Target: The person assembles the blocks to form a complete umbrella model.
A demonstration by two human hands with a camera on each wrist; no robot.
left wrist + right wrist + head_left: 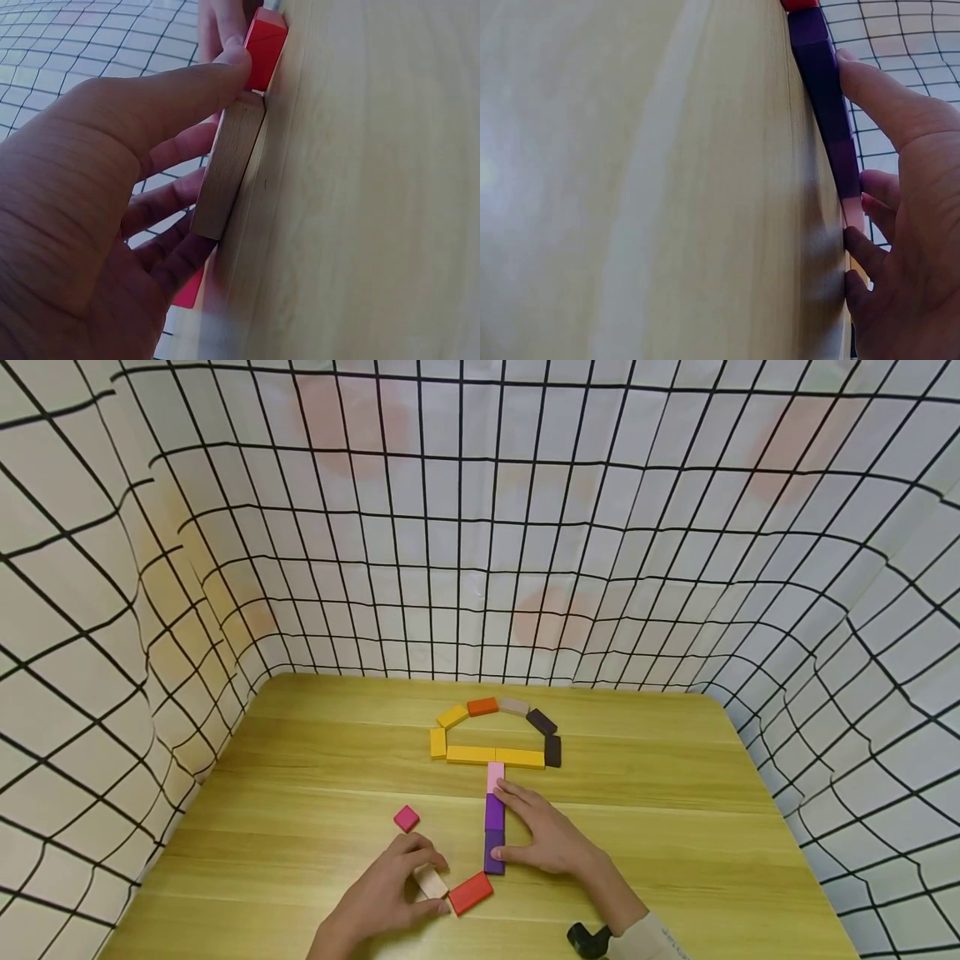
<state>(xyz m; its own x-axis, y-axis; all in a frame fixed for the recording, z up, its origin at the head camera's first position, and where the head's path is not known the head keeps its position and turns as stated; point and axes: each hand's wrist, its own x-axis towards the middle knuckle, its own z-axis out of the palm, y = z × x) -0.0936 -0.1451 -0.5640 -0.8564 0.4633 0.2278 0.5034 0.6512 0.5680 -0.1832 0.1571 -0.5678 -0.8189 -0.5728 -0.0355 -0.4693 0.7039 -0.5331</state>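
Observation:
In the head view my left hand point(390, 885) holds a plain wooden block point(431, 882) between its thumb and fingers. The left wrist view shows that block point(231, 165) on the table, its thumb-side end meeting a red block point(265, 49). My right hand point(551, 835) lies along a straight column of blocks. Its thumb touches the dark purple block point(493, 852), and its fingertips reach the pink block point(496, 775); a purple block point(494, 812) sits between them. The red block point(471, 893) lies slantwise just below the column.
Beyond the column, two long yellow blocks point(471, 755) form a bar. Over it arches a row of yellow, orange, greyish and black blocks point(542, 722). A small pink-red block point(407, 818) lies past my left hand. A black object point(587, 941) is beside the right sleeve. Netting point(480, 568) surrounds the table.

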